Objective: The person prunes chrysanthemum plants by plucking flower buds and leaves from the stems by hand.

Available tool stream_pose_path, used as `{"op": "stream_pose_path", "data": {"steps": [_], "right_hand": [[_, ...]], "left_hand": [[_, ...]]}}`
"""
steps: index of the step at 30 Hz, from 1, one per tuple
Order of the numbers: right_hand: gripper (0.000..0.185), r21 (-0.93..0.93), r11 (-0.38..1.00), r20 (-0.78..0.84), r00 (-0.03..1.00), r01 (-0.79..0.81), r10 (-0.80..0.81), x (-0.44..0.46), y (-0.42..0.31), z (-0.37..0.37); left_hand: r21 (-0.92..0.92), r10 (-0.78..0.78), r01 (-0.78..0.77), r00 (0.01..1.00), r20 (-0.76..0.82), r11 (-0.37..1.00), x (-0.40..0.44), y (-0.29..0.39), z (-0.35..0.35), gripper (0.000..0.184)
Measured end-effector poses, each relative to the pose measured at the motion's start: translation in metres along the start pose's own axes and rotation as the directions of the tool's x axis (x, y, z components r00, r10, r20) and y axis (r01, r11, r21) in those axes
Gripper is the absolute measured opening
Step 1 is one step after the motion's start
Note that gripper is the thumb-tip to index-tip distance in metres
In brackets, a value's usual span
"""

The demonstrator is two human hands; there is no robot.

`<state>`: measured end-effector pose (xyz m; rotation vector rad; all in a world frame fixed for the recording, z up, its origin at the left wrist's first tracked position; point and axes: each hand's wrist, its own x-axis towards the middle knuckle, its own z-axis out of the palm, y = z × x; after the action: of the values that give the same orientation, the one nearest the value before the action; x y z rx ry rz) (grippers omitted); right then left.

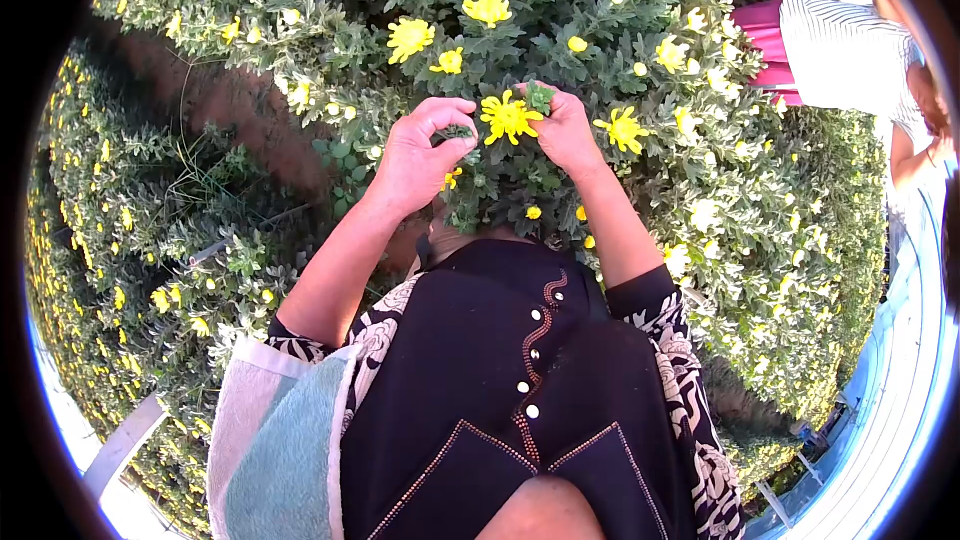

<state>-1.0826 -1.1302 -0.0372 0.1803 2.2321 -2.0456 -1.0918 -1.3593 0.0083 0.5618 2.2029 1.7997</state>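
Yellow flowers on leafy green plants fill the upper middle. An open yellow flower [510,117] stands between my two hands. To its left is my left hand [425,152], its thumb and forefinger curled towards each other around a bit of green stem or leaf. My right hand [566,130] is on the flower's right side, fingers pinched at a small green sprig [538,97]. Another yellow bloom [622,129] sits just right of my right wrist. A small yellow flower [452,178] shows beneath my left hand.
Dense flowering plants [700,180] surround me. A strip of bare reddish soil [260,130] runs at the left. At the upper right is another person in a striped top [835,50]. A towel [285,440] hangs by my left arm.
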Motion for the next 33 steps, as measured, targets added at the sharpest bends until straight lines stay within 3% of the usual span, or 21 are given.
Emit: {"op": "stream_pose_path", "data": {"steps": [2,4,5,6,9,10,12,14,16,17,18,19,20,21,23,26,30,32,33], "right_hand": [[0.023,0.07,0.993,-0.046,0.994,-0.091,0.094,-0.003,-0.005,0.009],[0.015,0.295,0.936,-0.165,0.955,-0.192,0.248,-0.004,-0.007,0.013],[0.018,0.326,0.898,-0.141,0.924,-0.296,0.355,-0.006,-0.011,0.009],[0.018,0.33,0.897,-0.156,0.92,-0.293,0.359,-0.005,-0.006,0.007],[0.022,0.639,0.716,-0.185,0.848,-0.281,0.497,0.004,0.025,-0.001],[0.022,0.644,0.714,-0.193,0.845,-0.275,0.499,0.004,0.034,-0.005],[0.022,0.659,0.599,-0.125,0.719,-0.455,0.684,0.003,0.044,-0.012],[0.021,0.694,0.578,-0.16,0.69,-0.429,0.705,0.003,0.049,-0.007],[0.021,0.548,0.704,-0.401,0.596,-0.452,0.696,0.004,0.037,-0.002],[0.022,0.401,0.735,-0.477,0.56,-0.547,0.677,-0.001,0.023,-0.004],[0.022,0.405,0.734,-0.477,0.559,-0.546,0.679,-0.006,0.02,-0.007],[0.022,0.003,0.843,-0.557,0.699,-0.538,0.448,-0.011,0.019,-0.013],[0.022,-0.4,0.799,-0.517,0.83,-0.45,0.209,-0.018,0.018,-0.016],[0.021,-0.282,0.921,-0.48,0.871,-0.267,0.105,-0.027,0.012,-0.016],[0.025,-0.068,0.975,-0.44,0.883,-0.213,0.162,-0.051,-0.032,-0.014],[0.026,-0.016,1.0,-0.38,0.925,-0.002,-0.004,-0.108,-0.079,-0.019],[0.022,0.012,0.988,-0.276,0.949,-0.155,0.153,-0.196,-0.095,-0.041],[0.019,-0.049,0.96,-0.291,0.923,-0.277,0.251,-0.238,-0.067,-0.056],[0.019,-0.046,0.96,-0.283,0.926,-0.275,0.251,-0.253,-0.059,-0.067]], "left_hand": [[-0.013,0.063,-0.063,0.995,0.072,0.998,0.013,-0.006,-0.002,0.009],[-0.07,0.082,-0.071,0.983,0.163,0.995,0.023,-0.001,-0.004,0.009],[-0.198,-0.028,0.088,0.957,0.288,0.976,0.027,0.006,-0.004,0.009],[-0.296,-0.115,0.257,0.9,0.421,0.92,0.032,0.009,-0.004,0.009],[-0.282,-0.087,0.281,0.832,0.548,0.917,0.043,0.014,-0.003,0.009],[-0.28,-0.077,0.281,0.819,0.569,0.918,0.046,0.017,-0.004,0.008],[-0.299,-0.072,0.321,0.781,0.62,0.899,0.05,0.014,-0.001,0.008],[-0.316,-0.068,0.368,0.738,0.671,0.874,0.05,0.01,0.002,0.008],[-0.367,-0.054,0.379,0.754,0.655,0.85,0.048,0.006,0.004,0.008],[-0.364,-0.055,0.382,0.75,0.659,0.849,0.047,0.006,0.004,0.008],[-0.401,-0.058,0.386,0.776,0.628,0.831,0.045,0.006,0.002,0.008],[-0.438,-0.062,0.384,0.804,0.591,0.813,0.045,0.005,0.0,0.007],[-0.465,-0.038,0.343,0.835,0.549,0.816,0.044,0.007,-0.007,0.006],[-0.495,-0.045,0.312,0.877,0.478,0.811,0.042,0.009,-0.015,0.006],[-0.536,-0.071,0.261,0.935,0.348,0.803,0.033,0.015,-0.039,0.006],[-0.544,-0.14,0.231,0.969,0.203,0.807,0.007,0.022,-0.084,0.008],[-0.414,-0.343,0.343,0.936,0.077,0.843,-0.053,0.012,-0.12,0.008],[-0.059,-0.601,0.606,0.795,0.084,0.793,-0.085,-0.008,-0.118,0.009],[0.238,-0.61,0.58,0.789,0.074,0.779,-0.1,-0.023,-0.107,0.013]]}}
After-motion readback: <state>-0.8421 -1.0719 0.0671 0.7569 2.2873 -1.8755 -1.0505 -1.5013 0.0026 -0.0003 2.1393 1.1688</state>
